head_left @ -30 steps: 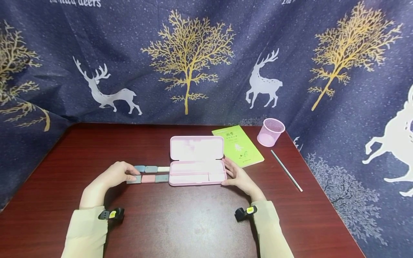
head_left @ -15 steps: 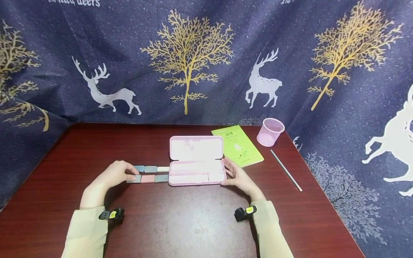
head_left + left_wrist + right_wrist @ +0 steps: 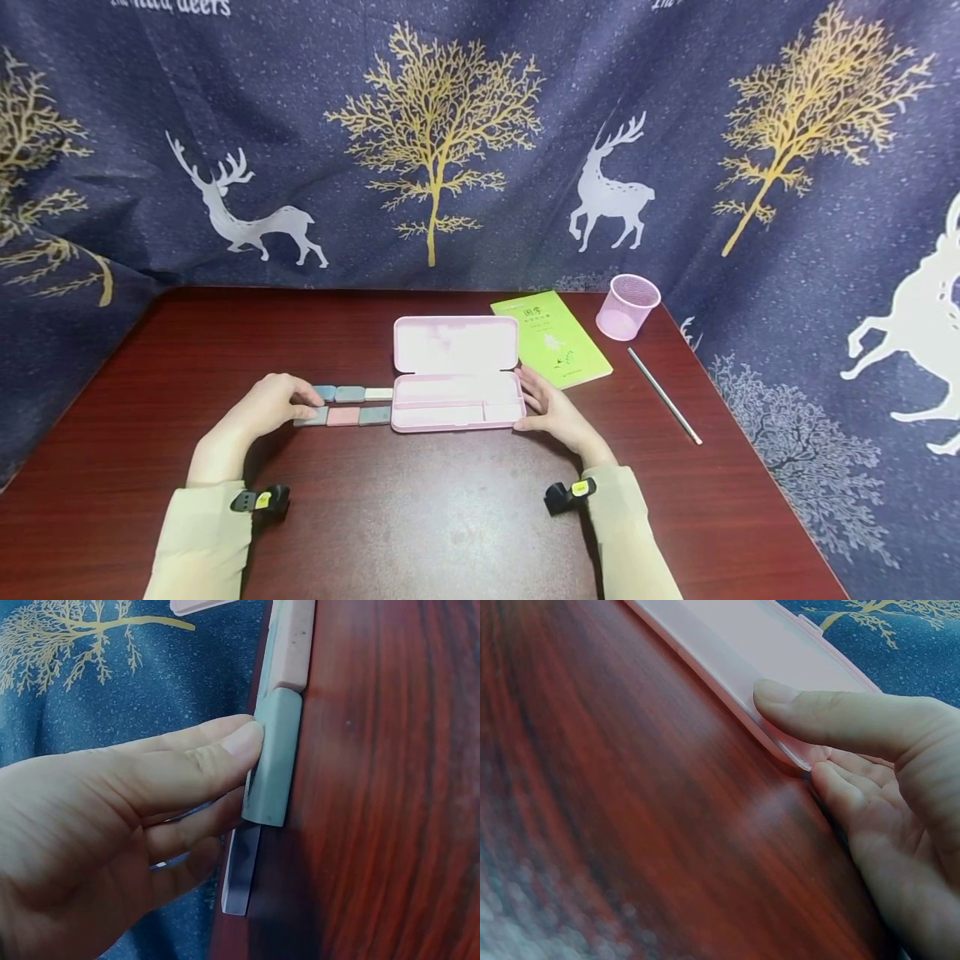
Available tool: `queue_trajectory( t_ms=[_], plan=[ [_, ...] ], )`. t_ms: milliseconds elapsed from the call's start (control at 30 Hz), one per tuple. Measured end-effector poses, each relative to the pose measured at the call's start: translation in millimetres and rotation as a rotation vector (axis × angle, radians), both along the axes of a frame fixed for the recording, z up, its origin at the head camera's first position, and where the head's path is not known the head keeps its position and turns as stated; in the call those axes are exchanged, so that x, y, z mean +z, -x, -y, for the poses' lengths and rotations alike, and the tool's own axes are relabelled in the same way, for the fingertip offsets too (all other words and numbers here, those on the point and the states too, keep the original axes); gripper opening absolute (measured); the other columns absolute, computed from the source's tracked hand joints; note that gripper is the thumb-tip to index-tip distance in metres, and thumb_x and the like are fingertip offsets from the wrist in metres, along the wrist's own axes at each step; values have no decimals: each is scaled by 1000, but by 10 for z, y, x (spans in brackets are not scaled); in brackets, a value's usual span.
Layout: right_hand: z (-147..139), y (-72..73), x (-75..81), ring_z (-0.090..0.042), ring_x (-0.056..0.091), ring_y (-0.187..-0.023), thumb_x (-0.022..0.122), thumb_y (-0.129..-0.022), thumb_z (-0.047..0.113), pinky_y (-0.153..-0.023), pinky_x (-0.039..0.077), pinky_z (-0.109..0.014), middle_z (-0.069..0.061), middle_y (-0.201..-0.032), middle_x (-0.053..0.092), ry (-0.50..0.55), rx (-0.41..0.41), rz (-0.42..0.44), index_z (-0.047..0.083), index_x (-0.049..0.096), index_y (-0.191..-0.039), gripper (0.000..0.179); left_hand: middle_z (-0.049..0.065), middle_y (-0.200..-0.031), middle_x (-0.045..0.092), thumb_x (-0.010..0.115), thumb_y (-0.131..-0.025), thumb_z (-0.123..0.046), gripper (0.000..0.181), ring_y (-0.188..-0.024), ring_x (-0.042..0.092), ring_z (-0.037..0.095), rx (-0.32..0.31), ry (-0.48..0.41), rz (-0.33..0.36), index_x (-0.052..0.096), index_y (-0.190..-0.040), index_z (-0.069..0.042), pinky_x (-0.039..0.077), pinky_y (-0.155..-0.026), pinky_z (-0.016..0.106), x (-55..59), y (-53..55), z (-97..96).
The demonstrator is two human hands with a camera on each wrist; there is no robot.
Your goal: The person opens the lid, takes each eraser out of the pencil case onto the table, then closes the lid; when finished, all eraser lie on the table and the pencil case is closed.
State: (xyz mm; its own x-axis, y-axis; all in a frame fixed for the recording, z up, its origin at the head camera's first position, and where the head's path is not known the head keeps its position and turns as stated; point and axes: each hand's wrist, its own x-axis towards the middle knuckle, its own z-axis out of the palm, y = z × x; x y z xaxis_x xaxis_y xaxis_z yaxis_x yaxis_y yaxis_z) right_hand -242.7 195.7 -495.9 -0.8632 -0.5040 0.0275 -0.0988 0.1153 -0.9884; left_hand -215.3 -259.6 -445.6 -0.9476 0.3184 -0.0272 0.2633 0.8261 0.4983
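Observation:
A pink pencil case (image 3: 460, 428) lies with its lid (image 3: 456, 343) raised, its compartments bare. Two short rows of erasers run left from it, among them a pink eraser (image 3: 343, 416), a blue eraser (image 3: 325, 392) and a white eraser (image 3: 378, 394). My left hand (image 3: 264, 407) is at the rows' left end. Its thumb lies on the grey-green eraser (image 3: 276, 757), fingers bent behind it. My right hand (image 3: 555, 418) grips the case's right end. In the right wrist view, the thumb is over the rim and the fingers sit outside, partly hidden.
Behind the case, to its right, lies a green book (image 3: 561, 340). A pink mesh pen holder (image 3: 628, 308) stands at the back right, with a pencil (image 3: 664, 395) lying in front of it. A dark blue patterned cloth (image 3: 480, 167) hangs behind the brown table (image 3: 450, 517).

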Motion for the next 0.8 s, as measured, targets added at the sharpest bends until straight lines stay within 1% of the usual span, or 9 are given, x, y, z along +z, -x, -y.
queue_trajectory(
  t_ms=[167,333,533,700,800],
  plan=[
    [-2,-7,6,-41,22,-146,71,-78,-13,-112,34,-28,-27,-159,16,-5,1,5,-6,10,-153,97,6,-83,72,77,-78,-2,14,-80,66,24,-6,-28,-8,73,-91,-2,53,-70,37,-35,19,17],
    [-2,-5,7,-41,23,-146,71,-78,-13,-112,34,-28,-27,-159,16,-5,1,3,-7,10,-153,97,2,-81,70,77,-78,0,16,-78,66,19,-7,-48,-14,72,-92,-3,51,-68,31,-48,38,16],
    [6,-4,14,-39,23,-147,72,-78,-11,-112,34,-30,-26,-160,17,-3,0,12,-6,11,-153,97,2,-81,70,76,-79,0,16,-78,65,20,1,-59,-8,71,-94,-3,52,-68,31,-47,38,8],
    [0,-1,4,-39,23,-146,73,-78,-10,-112,34,-30,-26,-160,18,-2,3,6,-6,11,-153,97,6,-86,72,73,-84,-8,13,-85,66,27,17,-62,-58,71,-97,-4,53,-71,36,-24,33,-50],
    [-1,-2,-4,-39,24,-146,73,-78,-10,-112,34,-28,-25,-160,18,-2,3,9,-5,11,-153,97,9,-90,73,71,-87,-11,13,-91,67,30,25,-65,-86,72,-99,-5,54,-76,42,-13,45,-111]
  ],
)
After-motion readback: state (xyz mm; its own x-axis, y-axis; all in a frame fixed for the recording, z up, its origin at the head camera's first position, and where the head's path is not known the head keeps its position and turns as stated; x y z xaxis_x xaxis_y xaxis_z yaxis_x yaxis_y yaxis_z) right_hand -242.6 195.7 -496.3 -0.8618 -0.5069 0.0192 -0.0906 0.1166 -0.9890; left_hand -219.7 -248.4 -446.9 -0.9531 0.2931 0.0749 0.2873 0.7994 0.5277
